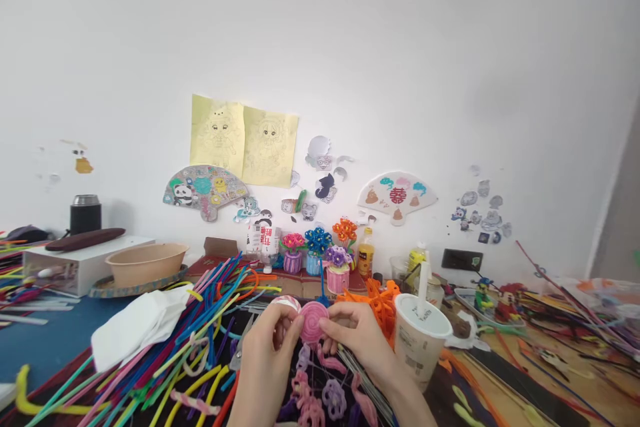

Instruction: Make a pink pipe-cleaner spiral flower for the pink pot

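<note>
A flat round spiral of pink pipe cleaner [315, 322] is held up between both hands over the middle of the table. My left hand [270, 340] pinches its left edge between thumb and fingers. On the opposite edge, the fingers and thumb of my right hand [357, 330] are closed. Partly hidden behind my left fingers is a pink-and-white striped round piece [287, 301]; whether that hand touches it, I cannot tell. Below the hands lie pink looped flowers [306, 397] and a lilac flower [334, 399], made of pipe cleaner.
Many coloured pipe cleaners [185, 340] cover the left side, beside white tissues [143, 323]. A lidded cup with a straw [423, 340] stands close to my right forearm. Orange pipe cleaners [383, 307] lie behind it. Finished flower pots [339, 273] stand near the wall.
</note>
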A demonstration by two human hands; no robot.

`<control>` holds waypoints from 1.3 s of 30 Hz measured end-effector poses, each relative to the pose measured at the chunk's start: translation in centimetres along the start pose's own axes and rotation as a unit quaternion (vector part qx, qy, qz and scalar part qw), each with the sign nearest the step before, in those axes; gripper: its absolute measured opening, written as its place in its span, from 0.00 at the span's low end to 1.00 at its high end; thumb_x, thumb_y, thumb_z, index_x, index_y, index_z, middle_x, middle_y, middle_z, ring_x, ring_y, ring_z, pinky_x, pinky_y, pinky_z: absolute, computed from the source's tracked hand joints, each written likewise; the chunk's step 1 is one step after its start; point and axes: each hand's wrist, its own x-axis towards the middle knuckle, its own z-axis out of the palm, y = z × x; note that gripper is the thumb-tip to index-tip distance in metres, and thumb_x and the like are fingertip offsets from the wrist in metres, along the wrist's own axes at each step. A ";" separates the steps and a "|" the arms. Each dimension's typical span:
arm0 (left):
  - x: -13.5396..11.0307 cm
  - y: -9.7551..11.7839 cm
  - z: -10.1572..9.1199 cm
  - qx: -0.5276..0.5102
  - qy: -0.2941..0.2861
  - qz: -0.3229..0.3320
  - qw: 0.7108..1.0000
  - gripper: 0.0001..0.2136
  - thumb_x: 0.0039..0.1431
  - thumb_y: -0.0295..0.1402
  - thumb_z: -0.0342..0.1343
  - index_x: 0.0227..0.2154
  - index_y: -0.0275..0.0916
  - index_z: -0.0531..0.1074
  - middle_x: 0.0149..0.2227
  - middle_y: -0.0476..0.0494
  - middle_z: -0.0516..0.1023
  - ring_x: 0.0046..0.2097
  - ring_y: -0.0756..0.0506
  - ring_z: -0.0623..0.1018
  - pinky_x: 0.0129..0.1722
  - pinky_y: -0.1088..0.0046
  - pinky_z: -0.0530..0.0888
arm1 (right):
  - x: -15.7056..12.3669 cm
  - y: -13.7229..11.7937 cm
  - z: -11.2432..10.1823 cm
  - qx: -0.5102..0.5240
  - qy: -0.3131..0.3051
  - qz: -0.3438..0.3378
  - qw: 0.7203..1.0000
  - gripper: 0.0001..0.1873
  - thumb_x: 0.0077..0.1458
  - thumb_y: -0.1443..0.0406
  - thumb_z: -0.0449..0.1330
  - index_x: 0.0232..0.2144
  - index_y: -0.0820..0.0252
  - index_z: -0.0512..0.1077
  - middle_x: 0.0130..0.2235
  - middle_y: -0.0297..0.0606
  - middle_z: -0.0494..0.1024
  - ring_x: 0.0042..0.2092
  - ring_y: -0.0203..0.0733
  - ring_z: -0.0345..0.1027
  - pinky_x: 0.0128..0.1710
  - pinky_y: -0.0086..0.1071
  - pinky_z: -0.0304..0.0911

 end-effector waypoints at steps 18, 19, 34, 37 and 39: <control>0.1 -1.1 0.1 -0.005 0.002 0.036 0.999 0.13 0.56 0.44 0.52 0.26 0.40 0.72 0.22 0.50 0.72 0.23 0.49 0.67 0.24 0.75 0.64 | 0.1 0.3 -0.1 -0.035 -0.025 0.000 0.999 0.19 0.42 0.55 0.72 0.28 0.66 0.77 0.19 0.34 0.77 0.18 0.34 0.69 0.18 0.24 0.64; 0.1 -1.2 0.1 -0.002 0.001 0.037 0.999 0.12 0.55 0.43 0.53 0.26 0.40 0.72 0.22 0.50 0.72 0.23 0.49 0.67 0.24 0.76 0.64 | 0.1 0.5 -0.2 -0.041 -0.023 -0.007 0.999 0.18 0.43 0.56 0.71 0.29 0.66 0.77 0.19 0.33 0.76 0.18 0.32 0.67 0.18 0.23 0.63; -0.1 -0.6 0.0 -0.043 0.023 0.061 0.997 0.12 0.58 0.43 0.53 0.27 0.41 0.73 0.25 0.51 0.77 0.25 0.49 0.72 0.25 0.78 0.68 | 0.1 0.3 0.1 -0.048 0.021 -0.041 0.998 0.18 0.44 0.53 0.71 0.25 0.64 0.76 0.16 0.32 0.74 0.16 0.32 0.64 0.16 0.23 0.58; -0.2 -0.5 0.1 -0.058 0.019 0.049 0.997 0.12 0.57 0.44 0.55 0.27 0.41 0.73 0.24 0.51 0.77 0.25 0.49 0.73 0.26 0.79 0.69 | 0.1 0.3 0.2 -0.037 0.025 -0.040 0.998 0.19 0.43 0.52 0.70 0.26 0.64 0.76 0.16 0.32 0.74 0.16 0.33 0.65 0.16 0.23 0.59; -0.3 -0.7 0.2 -0.065 0.020 0.043 0.997 0.12 0.57 0.44 0.55 0.27 0.41 0.74 0.24 0.51 0.77 0.26 0.49 0.74 0.26 0.79 0.69 | 0.1 0.3 0.3 -0.031 0.026 -0.036 0.999 0.20 0.43 0.52 0.70 0.26 0.64 0.77 0.16 0.32 0.75 0.16 0.34 0.66 0.16 0.24 0.61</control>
